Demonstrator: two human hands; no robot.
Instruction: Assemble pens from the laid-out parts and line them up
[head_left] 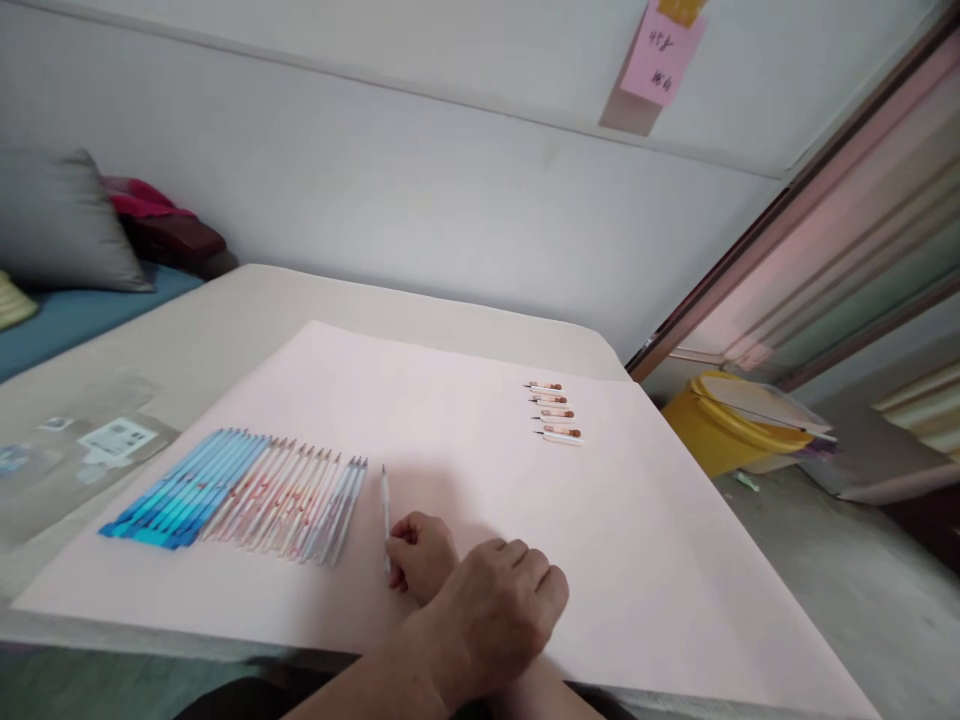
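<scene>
My forearms cross near the table's front edge, the left one over the right. My right hand (424,553) is closed, fingertips at the lower part of a slim white pen (386,510) that lies on the pale sheet with its dark tip pointing away. My left hand (510,605) is curled into a fist, back upward, just right of it; its palm side is hidden. Left of the white pen runs a row of pens: several blue ones (187,490), several pale ones with orange-red prints (270,500), then some greyish ones (341,510).
Several short brown-and-white pens (556,414) lie stacked at the right rear of the pale pink sheet (637,560). Clear plastic packaging with a label (118,438) is at the left. A wall stands behind; a yellow bin (705,430) sits on the floor at right.
</scene>
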